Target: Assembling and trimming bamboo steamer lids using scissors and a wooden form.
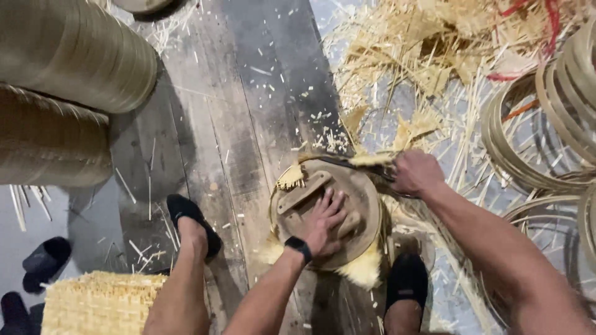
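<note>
Here, in the head view, the left hand point(324, 222) lies flat, fingers spread, pressing a round brown wooden form point(347, 205) down onto pale woven bamboo matting point(363, 270) on the dark plank floor point(248, 124). The right hand point(415, 172) is closed around a dark blade point(347, 162) at the form's far rim — trimming off 1 fringe of strips. Best, I judge, to keep firm downward pressure and run the blade tight along the rim, away from the spread fingers.
</note>
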